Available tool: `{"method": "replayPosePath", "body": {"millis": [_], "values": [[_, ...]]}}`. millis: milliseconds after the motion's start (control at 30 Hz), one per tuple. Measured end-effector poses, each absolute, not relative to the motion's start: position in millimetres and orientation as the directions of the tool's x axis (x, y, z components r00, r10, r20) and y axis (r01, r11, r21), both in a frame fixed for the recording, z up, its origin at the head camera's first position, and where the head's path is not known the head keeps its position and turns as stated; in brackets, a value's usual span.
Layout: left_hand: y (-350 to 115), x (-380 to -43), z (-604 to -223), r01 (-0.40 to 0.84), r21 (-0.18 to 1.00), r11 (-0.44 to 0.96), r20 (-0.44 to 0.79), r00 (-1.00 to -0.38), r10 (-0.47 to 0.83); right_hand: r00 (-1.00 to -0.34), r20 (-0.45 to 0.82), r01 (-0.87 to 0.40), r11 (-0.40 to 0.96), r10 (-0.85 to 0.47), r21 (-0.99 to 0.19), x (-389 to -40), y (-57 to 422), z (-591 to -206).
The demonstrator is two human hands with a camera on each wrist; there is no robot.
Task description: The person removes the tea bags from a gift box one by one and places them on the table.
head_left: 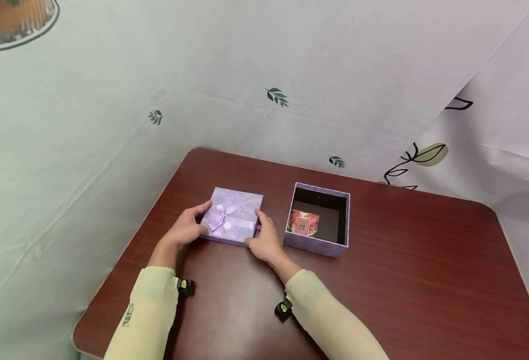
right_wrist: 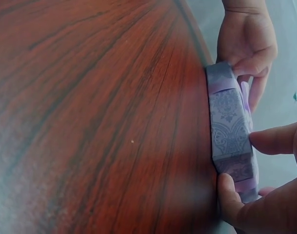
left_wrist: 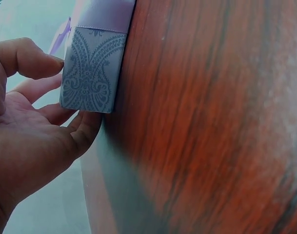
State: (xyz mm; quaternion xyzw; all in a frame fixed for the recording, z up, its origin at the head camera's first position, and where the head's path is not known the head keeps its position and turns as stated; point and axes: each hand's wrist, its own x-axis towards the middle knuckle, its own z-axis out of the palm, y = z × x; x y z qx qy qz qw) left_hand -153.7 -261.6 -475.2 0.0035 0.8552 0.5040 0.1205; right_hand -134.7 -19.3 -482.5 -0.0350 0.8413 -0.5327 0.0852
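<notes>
A lilac patterned gift box lid [head_left: 242, 205], tied with a ribbon bow, lies bow up on the table's left part. My left hand [head_left: 185, 227] holds its left side, thumb by the near corner. On the opposite side, my right hand [head_left: 266, 241] grips the lid's edge. The left wrist view shows the lid's patterned side wall [left_wrist: 92, 73] between thumb and fingers; some fingertips are hidden behind it. Both hands appear around the lid in the right wrist view. Right of it stands the matching open box [head_left: 314, 245], dark inside, with a red and pink printed packet [head_left: 303, 223] within.
The brown wood-grain table [head_left: 417, 270] has rounded corners and extends well to the right of the box. Behind and to the left hangs a pale cloth [head_left: 219, 75] with leaf prints. Each wrist carries a small black camera [head_left: 284, 310].
</notes>
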Motion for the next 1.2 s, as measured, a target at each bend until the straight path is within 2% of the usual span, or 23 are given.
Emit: {"method": "replayPosePath", "body": {"millis": [333,667,933,1200], "values": [[-256.6,-156.7,-471.0,-0.017,0.861,0.509,-0.101,-0.985,0.137,-0.988,-0.033,-0.044,0.476,-0.152,-0.879,-132.1,-18.4,-475.5],[-246.3,-157.8,-458.3,0.023,0.837,0.547,-0.058,-0.99,0.131,-0.986,-0.001,-0.08,0.476,-0.166,-0.876,-128.8,-15.2,-461.9],[-235.5,-158.7,-448.3,0.143,0.772,0.62,0.043,-0.984,0.174,-0.984,0.011,-0.087,0.434,-0.175,-0.897,-127.2,-10.9,-448.1],[-226.8,-161.6,-441.8,0.174,0.758,0.629,0.058,-0.978,0.201,-0.984,-0.003,-0.063,0.36,-0.178,-0.931,-128.3,-6.8,-439.0]]}}
